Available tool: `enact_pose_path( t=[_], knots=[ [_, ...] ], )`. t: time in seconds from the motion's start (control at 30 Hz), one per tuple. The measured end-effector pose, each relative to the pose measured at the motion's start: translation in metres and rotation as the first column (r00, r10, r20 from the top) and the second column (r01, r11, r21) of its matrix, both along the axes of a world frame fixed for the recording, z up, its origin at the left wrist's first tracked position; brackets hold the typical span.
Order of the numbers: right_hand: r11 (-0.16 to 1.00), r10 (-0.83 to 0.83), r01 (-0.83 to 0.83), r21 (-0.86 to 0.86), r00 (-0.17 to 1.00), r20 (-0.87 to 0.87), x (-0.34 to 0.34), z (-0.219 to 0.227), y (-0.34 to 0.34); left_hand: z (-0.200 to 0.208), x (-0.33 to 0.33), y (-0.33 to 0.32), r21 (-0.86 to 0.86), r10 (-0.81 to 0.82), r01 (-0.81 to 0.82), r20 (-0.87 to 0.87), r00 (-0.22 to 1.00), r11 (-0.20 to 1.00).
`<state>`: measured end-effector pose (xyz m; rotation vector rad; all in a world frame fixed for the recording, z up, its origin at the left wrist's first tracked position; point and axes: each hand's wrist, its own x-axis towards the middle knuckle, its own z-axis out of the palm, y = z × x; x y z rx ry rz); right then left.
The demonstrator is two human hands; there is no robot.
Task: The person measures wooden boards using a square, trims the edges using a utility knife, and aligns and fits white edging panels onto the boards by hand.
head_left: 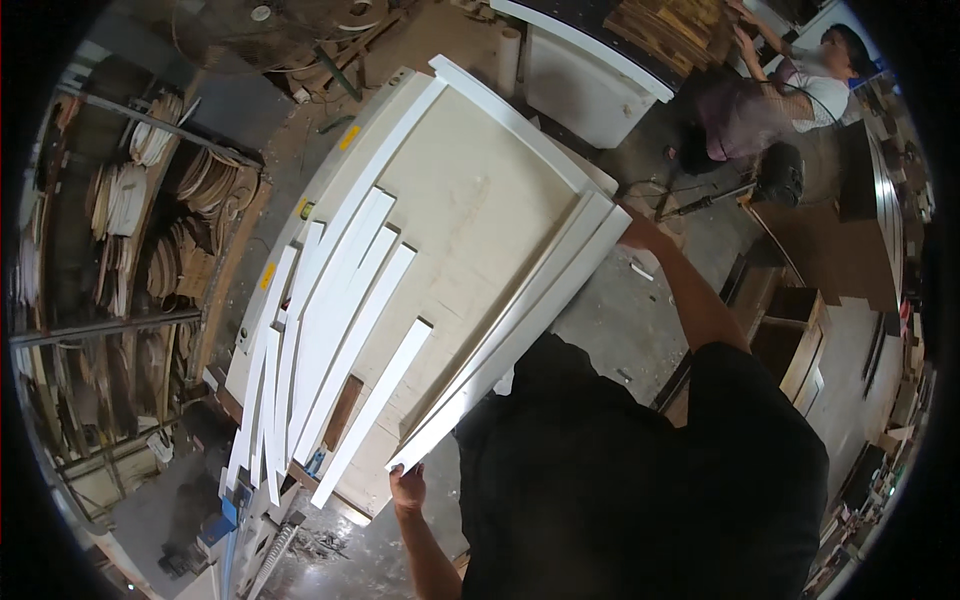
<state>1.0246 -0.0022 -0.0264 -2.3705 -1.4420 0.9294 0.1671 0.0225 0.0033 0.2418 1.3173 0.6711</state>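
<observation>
A long white board (530, 318) lies along the near side of a pale worktable (465, 200), against my body. My left hand (407, 487) is closed on its lower left end, thumb on top. At the far right end, my right hand (641, 232) grips the same board, its fingers partly hidden behind it. Two more white strips run along the table's far edge and left side, meeting at a corner. Loose white strips (345, 290) of several lengths lie side by side on the left half, their lower ends overhanging. One shorter strip (375, 412) lies apart, nearer my left hand.
Shelves (105, 340) packed with wooden offcuts stand on the left. Blue-handled machine parts (222, 522) are at the lower left. At the upper right, a person (775, 100) handles stacked brown wood (672, 32) on another bench. An open wooden cabinet (790, 330) stands at right.
</observation>
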Motion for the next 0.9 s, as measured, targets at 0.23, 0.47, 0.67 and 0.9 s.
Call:
enact_pose_path(
  t=[0.23, 0.47, 0.67, 0.9],
  knots=[
    [0.951, -0.283, 0.222, 0.216, 0.906, 0.314, 0.003, -0.047, -0.022, -0.014, 0.004, -0.002, 0.017, -0.011, 0.011, 0.011, 1.000, 1.000],
    [0.988, -0.151, 0.155, 0.016, 0.927, 0.344, 0.042, -0.059, -0.010, -0.007, 0.018, -0.009, 0.061, -0.040, 0.040, -0.006, 0.999, 0.997],
    [0.971, -0.165, 0.123, 0.206, 0.966, 0.200, 0.007, 0.014, 0.008, 0.007, 0.007, -0.012, 0.043, -0.034, 0.040, -0.120, 0.992, 0.998],
    [0.910, 0.186, -0.365, 0.196, 0.782, 0.595, -0.032, 0.143, 0.018, -0.004, 0.006, 0.008, 0.029, -0.154, 0.158, -0.103, 0.983, 0.987]
  ],
)
